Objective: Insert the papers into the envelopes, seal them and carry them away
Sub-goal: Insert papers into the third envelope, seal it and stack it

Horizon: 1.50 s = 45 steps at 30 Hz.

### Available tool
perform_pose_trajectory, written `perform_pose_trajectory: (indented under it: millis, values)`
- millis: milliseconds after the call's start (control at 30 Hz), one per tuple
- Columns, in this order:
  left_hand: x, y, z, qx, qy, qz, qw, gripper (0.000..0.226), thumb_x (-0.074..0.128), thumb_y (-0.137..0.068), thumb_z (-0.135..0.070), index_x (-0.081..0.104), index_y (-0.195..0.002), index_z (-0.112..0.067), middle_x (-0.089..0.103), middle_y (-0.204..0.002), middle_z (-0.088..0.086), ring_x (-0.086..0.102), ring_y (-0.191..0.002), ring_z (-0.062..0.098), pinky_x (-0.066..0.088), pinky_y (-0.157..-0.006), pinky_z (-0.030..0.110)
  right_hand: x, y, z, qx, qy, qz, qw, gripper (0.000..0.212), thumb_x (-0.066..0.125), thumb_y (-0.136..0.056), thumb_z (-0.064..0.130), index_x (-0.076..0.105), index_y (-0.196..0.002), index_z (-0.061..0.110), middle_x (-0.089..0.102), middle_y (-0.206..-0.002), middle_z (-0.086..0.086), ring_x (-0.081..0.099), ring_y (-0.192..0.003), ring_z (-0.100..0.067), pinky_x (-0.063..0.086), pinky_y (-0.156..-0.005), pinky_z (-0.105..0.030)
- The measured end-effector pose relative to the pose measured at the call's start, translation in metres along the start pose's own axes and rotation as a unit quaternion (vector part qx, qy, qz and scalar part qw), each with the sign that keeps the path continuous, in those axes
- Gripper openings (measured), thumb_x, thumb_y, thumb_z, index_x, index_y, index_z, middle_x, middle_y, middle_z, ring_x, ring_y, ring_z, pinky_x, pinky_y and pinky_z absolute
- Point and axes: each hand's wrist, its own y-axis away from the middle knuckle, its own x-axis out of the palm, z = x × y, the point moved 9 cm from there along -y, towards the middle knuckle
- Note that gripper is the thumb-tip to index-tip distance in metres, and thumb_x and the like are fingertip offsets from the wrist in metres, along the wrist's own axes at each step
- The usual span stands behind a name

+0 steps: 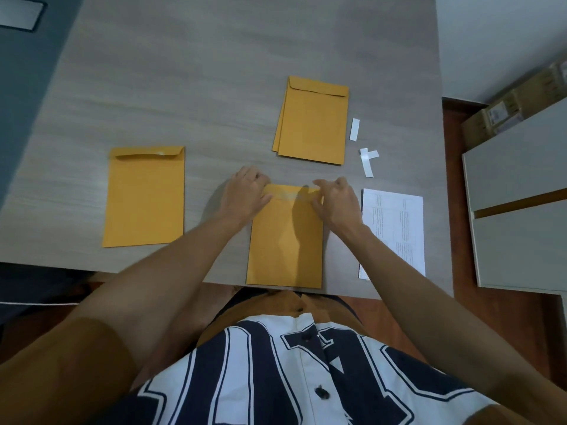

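Note:
A yellow-brown envelope (283,240) lies at the table's near edge in front of me. My left hand (247,194) presses on the left end of its folded flap. My right hand (336,199) pinches the right end of the flap, where a pale strip shows along the fold. A second envelope (144,197) lies flat to the left with its flap closed. A stack of two envelopes (313,121) lies farther back, right of centre. Printed white papers (395,228) lie to the right of my right hand.
Three white peeled strips lie right of the stack, one alone (355,129) and two crossed (368,161). The grey wood-grain table (184,72) ends at right over a brown floor. White cabinets (518,210) and cardboard boxes (506,111) stand at right.

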Motion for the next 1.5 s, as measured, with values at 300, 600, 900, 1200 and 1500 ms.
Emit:
perform_pose_trajectory:
  millis: [300, 600, 900, 1200, 1500]
  values:
    - [0.014, -0.024, 0.005, -0.051, 0.008, 0.119, 0.992, 0.049, 0.078, -0.078, -0.042, 0.058, -0.115, -0.017, 0.054, -0.119, 0.004, 0.044, -0.116, 0.024, 0.039, -0.095, 0.034, 0.012, -0.03, -0.006, 0.012, 0.004, 0.081, 0.997, 0.042, 0.075, -0.08, 0.041, 0.06, -0.114, 0.022, 0.05, -0.122, -0.003, 0.042, -0.117, -0.024, 0.039, -0.098, -0.036]
    - [-0.004, -0.053, 0.024, -0.147, 0.238, 0.146, 0.949, 0.027, 0.078, -0.083, -0.021, 0.053, -0.092, -0.017, 0.057, -0.098, 0.001, 0.052, -0.089, 0.018, 0.037, -0.07, 0.029, -0.019, -0.056, -0.022, 0.096, -0.28, 0.046, 0.954, 0.036, 0.085, -0.07, 0.014, 0.062, -0.098, 0.009, 0.057, -0.089, 0.006, 0.055, -0.091, -0.014, 0.043, -0.067, -0.025]
    - [-0.053, -0.129, 0.03, -0.207, 0.392, 0.039, 0.895, 0.028, 0.069, -0.091, -0.01, 0.058, -0.116, -0.008, 0.065, -0.097, 0.009, 0.06, -0.088, 0.021, 0.048, -0.072, 0.031, -0.089, -0.116, -0.043, 0.13, -0.327, -0.078, 0.933, 0.037, 0.086, -0.071, 0.022, 0.069, -0.103, 0.017, 0.057, -0.095, 0.001, 0.051, -0.089, -0.012, 0.037, -0.06, -0.015]
    - [-0.069, -0.219, 0.04, -0.195, 0.314, -0.02, 0.929, 0.029, 0.075, -0.085, -0.012, 0.066, -0.112, -0.013, 0.051, -0.069, -0.01, 0.055, -0.082, 0.014, 0.051, -0.081, 0.028, -0.111, -0.193, -0.065, 0.146, -0.31, -0.102, 0.934, 0.037, 0.085, -0.072, 0.02, 0.07, -0.105, 0.015, 0.054, -0.089, 0.001, 0.051, -0.085, -0.012, 0.039, -0.072, -0.021]
    - [-0.048, -0.272, 0.045, -0.209, 0.297, -0.02, 0.932, 0.033, 0.07, -0.086, -0.003, 0.063, -0.117, -0.011, 0.055, -0.079, -0.006, 0.058, -0.093, 0.017, 0.05, -0.087, 0.025, -0.102, -0.258, -0.088, 0.144, -0.268, -0.117, 0.945, 0.041, 0.086, -0.071, 0.016, 0.072, -0.11, 0.013, 0.053, -0.095, 0.006, 0.049, -0.091, -0.009, 0.044, -0.085, -0.022]
